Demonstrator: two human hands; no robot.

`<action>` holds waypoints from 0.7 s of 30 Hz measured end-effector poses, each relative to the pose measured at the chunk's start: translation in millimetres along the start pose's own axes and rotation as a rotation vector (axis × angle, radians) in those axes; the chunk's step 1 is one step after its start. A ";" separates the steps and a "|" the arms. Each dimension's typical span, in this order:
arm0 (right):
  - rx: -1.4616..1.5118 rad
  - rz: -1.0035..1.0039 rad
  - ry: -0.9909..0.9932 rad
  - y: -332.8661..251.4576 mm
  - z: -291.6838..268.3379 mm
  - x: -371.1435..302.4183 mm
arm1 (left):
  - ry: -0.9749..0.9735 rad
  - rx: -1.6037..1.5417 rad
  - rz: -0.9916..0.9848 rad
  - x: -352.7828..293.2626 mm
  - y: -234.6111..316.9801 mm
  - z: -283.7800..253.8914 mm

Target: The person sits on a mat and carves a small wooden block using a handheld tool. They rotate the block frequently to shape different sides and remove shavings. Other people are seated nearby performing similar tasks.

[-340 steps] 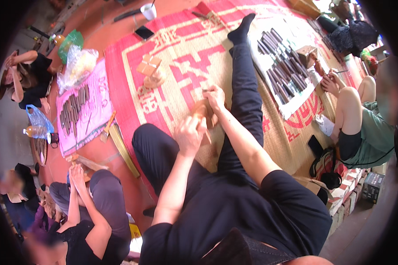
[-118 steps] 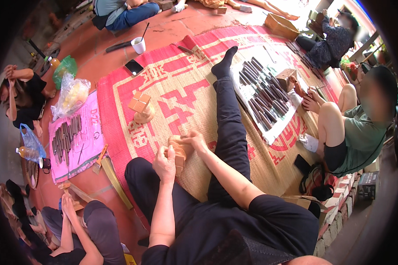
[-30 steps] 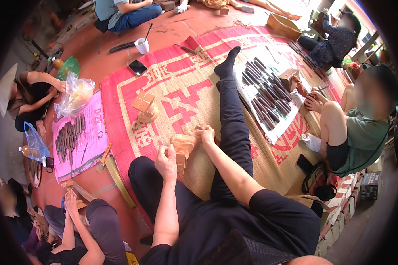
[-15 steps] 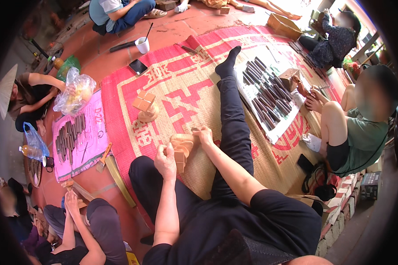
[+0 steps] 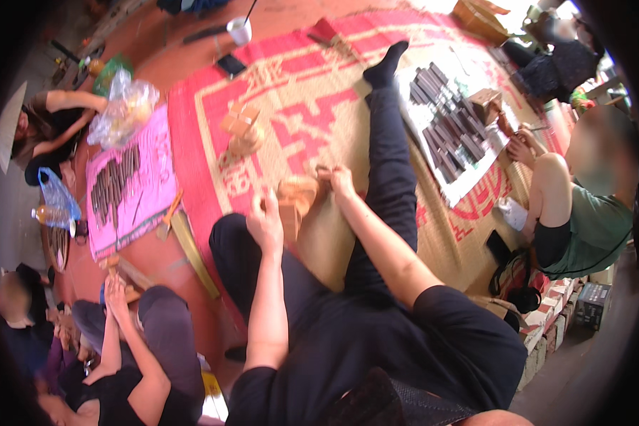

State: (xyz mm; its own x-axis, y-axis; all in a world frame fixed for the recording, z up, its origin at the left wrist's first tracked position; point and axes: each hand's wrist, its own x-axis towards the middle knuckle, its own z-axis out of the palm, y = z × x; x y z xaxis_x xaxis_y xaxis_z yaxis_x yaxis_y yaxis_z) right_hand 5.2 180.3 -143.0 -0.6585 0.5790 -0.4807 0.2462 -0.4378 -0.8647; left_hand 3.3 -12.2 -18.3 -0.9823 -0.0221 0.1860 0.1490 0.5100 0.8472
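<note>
A pale carved wooden piece with a squared block at its lower end [image 5: 297, 193] lies between my hands, over the mat by my bent left leg. My left hand [image 5: 265, 221] is closed right beside its left side; whatever it grips is hidden. On the other side, my right hand [image 5: 340, 182] pinches a small dark brown piece [image 5: 324, 172] near the carving's upper right; its kind is too blurred to tell. Farther off on the mat stands a second wooden carving [image 5: 246, 139], topped by a square block [image 5: 240, 119].
A red and straw mat [image 5: 319, 128] spreads around my outstretched leg. Dark-handled tools lie in rows on a white cloth [image 5: 456, 190] at right and a pink cloth [image 5: 160, 160] at left. A phone [image 5: 231, 65] and white cup [image 5: 239, 32] are farther away. Other people sit on both sides.
The whole view has shifted, with far things now higher up. My right hand stays by the carving's upper right, my left hand beside it; the small brown piece is still in my right fingers.
</note>
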 end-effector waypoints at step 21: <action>0.127 0.025 -0.139 -23.2 5.6 -31.4 | -0.039 -0.077 -0.039 -9.5 2.2 -3.4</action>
State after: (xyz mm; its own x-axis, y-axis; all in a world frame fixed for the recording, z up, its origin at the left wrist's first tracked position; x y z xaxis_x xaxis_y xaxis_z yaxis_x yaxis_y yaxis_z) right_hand 16.2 168.4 -107.0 -0.7475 0.4701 -0.4693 0.1779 -0.5391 -0.8233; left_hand 13.4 -13.8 -16.6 -0.9910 -0.0058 0.1339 0.1176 0.4415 0.8895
